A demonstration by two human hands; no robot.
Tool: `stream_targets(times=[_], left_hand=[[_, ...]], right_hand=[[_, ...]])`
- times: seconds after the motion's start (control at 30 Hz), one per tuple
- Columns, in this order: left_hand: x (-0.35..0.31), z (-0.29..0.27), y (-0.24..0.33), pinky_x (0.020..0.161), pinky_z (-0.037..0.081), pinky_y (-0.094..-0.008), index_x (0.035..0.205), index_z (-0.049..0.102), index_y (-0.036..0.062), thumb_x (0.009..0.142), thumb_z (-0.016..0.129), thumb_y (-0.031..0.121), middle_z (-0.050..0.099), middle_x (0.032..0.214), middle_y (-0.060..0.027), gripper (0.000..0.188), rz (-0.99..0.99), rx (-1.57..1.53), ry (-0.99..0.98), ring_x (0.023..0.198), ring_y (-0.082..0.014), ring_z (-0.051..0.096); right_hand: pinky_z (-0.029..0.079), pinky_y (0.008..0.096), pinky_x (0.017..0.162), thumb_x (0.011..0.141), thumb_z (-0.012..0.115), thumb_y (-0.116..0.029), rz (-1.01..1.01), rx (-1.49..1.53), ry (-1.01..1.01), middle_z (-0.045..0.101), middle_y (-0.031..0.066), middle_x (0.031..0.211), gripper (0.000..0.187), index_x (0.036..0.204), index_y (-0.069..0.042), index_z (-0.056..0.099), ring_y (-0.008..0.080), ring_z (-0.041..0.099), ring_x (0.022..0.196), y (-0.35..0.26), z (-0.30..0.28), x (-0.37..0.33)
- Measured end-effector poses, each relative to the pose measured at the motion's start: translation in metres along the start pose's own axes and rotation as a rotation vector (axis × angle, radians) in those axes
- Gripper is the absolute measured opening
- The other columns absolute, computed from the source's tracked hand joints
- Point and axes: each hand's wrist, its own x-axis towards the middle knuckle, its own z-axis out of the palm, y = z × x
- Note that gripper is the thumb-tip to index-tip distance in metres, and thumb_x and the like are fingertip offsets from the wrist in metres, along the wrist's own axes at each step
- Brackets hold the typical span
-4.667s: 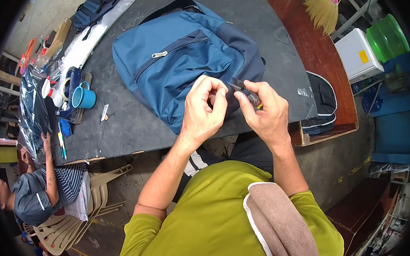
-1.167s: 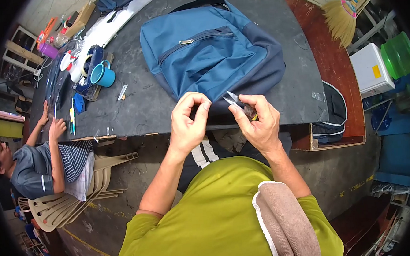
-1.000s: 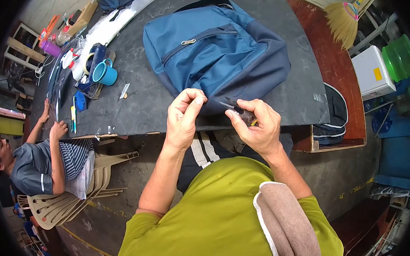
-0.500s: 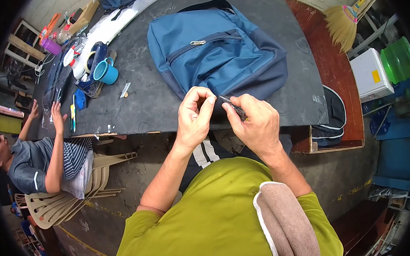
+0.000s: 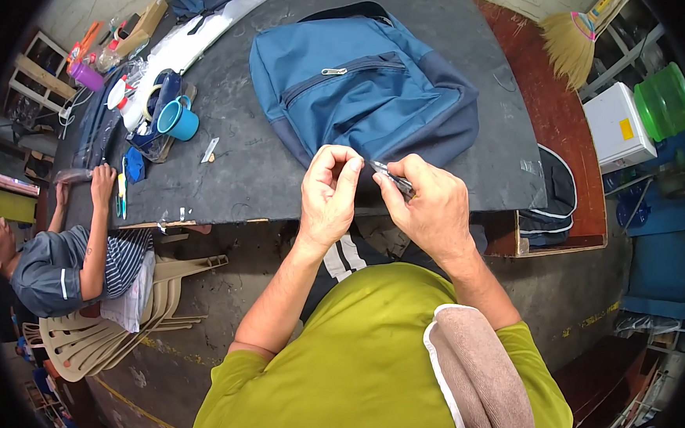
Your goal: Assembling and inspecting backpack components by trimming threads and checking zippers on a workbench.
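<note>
Both my hands are raised at the near edge of the table, just in front of a blue backpack with navy panels and a zipped front pocket. The thumb and forefinger of my left hand are pinched together; anything between them is too small to make out. My right hand is closed round a small dark pair of thread snips. Their metal tip points at my left fingertips, very close to them. The backpack lies flat, its lower end partly hidden behind my hands.
A light blue mug stands left on the black table, beside tape and a spray bottle. At the far left a co-worker sits on stacked plastic chairs. Right of the table, a reddish wooden bench holds a black bag.
My hands have barely moved, and the snips' tip stays by my left fingertips. The co-worker's hands have come down onto clear plastic at the table's left.
</note>
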Motion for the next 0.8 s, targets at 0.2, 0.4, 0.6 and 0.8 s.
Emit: stream_targets(times=[0.2, 0.4, 0.6, 0.8], left_hand=[[0.000, 0.003, 0.008, 0.097, 0.056, -0.0299, 0.116, 0.068, 0.0036, 0.116, 0.064, 0.015, 0.069, 0.108, -0.0016, 0.012, 0.015, -0.107, 0.012, 0.102, -0.0103, 0.068], [0.012, -0.055, 0.026, 0.084, 0.052, -0.0281, 0.095, 0.063, 0.0050, 0.119, 0.057, 0.021, 0.065, 0.089, -0.0028, 0.029, 0.210, -0.180, 0.327, 0.083, -0.0103, 0.061], [0.021, -0.081, 0.021, 0.095, 0.054, -0.0303, 0.136, 0.065, 0.0018, 0.109, 0.063, 0.001, 0.067, 0.131, -0.0083, 0.028, 0.231, 0.147, 0.722, 0.105, -0.0144, 0.066], [0.003, -0.057, 0.024, 0.105, 0.052, -0.0398, 0.139, 0.071, 0.0063, 0.094, 0.080, 0.008, 0.069, 0.134, -0.0120, 0.046, 0.325, 0.812, 0.183, 0.120, -0.0267, 0.066]], right_hand=[[0.057, 0.0390, 0.065, 0.093, 0.090, -0.016, -0.036, -0.004, 0.011, 0.078, 0.0098, 0.084, 0.022, 0.099, -0.005, 0.072, 0.0288, 0.074, 0.069, 0.007, 0.003, -0.003], [0.043, 0.0216, 0.069, 0.105, 0.083, -0.016, 0.323, 0.406, 0.246, 0.058, -0.0055, 0.088, 0.033, 0.130, -0.004, 0.065, 0.0045, 0.051, 0.077, 0.041, -0.014, -0.007], [0.026, 0.0228, 0.059, 0.108, 0.082, -0.020, 0.496, 0.599, 0.172, 0.039, -0.0110, 0.076, 0.050, 0.078, -0.015, 0.041, 0.0012, 0.033, 0.068, 0.050, -0.026, -0.014], [0.035, 0.0232, 0.051, 0.110, 0.079, -0.024, 0.550, 0.664, 0.070, 0.050, -0.0080, 0.069, 0.047, 0.080, -0.015, 0.043, 0.0016, 0.042, 0.058, 0.051, 0.005, -0.020]])
